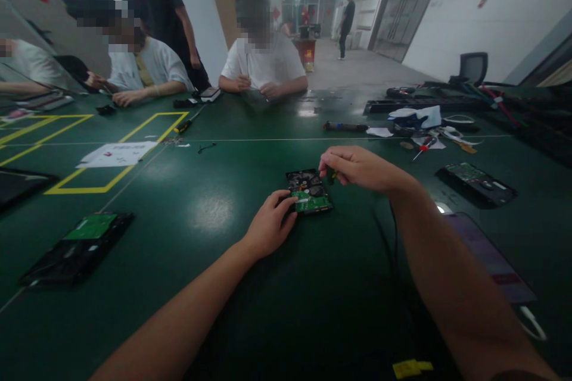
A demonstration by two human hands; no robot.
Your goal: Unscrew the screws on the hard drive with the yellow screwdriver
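Note:
A hard drive lies on the green table in front of me, its underside up, with a green circuit board along the near edge. My left hand grips it by the left side, fingers on the board and thumb at the near corner. Over the drive's right edge, my right hand is closed around a small black-and-yellow tool that looks like a screwdriver. Most of that tool is hidden by the fingers, and its tip cannot be made out.
Other drive-like units with boards lie at left and right. A phone-like screen is under my right forearm. Behind are a red screwdriver, a yellow-black screwdriver and paper. Several people sit or stand beyond.

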